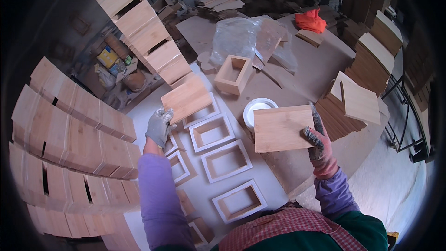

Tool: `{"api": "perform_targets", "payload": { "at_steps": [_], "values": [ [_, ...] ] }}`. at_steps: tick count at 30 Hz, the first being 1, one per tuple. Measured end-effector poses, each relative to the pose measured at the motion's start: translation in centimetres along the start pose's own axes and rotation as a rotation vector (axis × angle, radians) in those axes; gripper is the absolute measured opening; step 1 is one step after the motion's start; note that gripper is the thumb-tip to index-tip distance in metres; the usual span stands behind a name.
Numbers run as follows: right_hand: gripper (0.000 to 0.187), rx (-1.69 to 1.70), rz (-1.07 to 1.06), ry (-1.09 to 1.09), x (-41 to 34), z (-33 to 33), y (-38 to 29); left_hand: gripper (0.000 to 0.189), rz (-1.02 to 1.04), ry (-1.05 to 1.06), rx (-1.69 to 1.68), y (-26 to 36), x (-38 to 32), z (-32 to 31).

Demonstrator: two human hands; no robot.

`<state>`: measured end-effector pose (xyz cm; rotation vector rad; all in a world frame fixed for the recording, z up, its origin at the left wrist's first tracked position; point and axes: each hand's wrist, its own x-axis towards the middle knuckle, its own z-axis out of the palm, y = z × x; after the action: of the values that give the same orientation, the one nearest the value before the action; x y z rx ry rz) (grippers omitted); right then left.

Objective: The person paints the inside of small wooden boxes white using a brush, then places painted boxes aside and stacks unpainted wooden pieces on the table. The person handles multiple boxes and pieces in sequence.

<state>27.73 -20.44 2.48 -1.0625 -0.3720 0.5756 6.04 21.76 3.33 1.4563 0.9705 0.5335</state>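
My left hand [159,125], in a grey stained glove, grips the near left corner of a thin wooden panel [186,98]. That panel is tilted over a rectangular wooden frame [215,106] and hides part of it. In my right hand [318,146], in a worn pinkish glove with dark fingers, is a second wooden panel [284,129], held by its right edge. This one partly covers a round white dish [259,104]. Between my arms, several wooden frames with white-coated rims lie on a pale board, among them a middle one [213,132] and the nearest one [239,201].
Tall stacks of wooden boxes [76,122] line the left, and another row [150,31] runs away from me. An uncoated wooden box [233,75] stands beyond the dish, near plastic sheeting [233,38]. Stacked panels [343,115] and an orange cloth [310,21] are at right.
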Motion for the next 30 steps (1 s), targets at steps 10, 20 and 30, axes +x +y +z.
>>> {"api": "perform_targets", "payload": {
  "at_steps": [10, 20, 30],
  "values": [
    [0.072, -0.067, -0.076, -0.008, -0.8, -1.0, -0.4, 0.028, -0.107, -0.028, 0.107, -3.8, 4.3, 0.7],
    [0.073, -0.045, -0.038, 0.024, -0.9, -0.9, -0.6, 0.024, -0.112, -0.041, 0.118, -4.4, 4.6, 1.1],
    [0.073, -0.082, -0.055, 0.018, -1.1, -1.2, -0.3, 0.028, -0.12, -0.039, 0.175, -4.3, 4.5, 1.4]
  ]
}}
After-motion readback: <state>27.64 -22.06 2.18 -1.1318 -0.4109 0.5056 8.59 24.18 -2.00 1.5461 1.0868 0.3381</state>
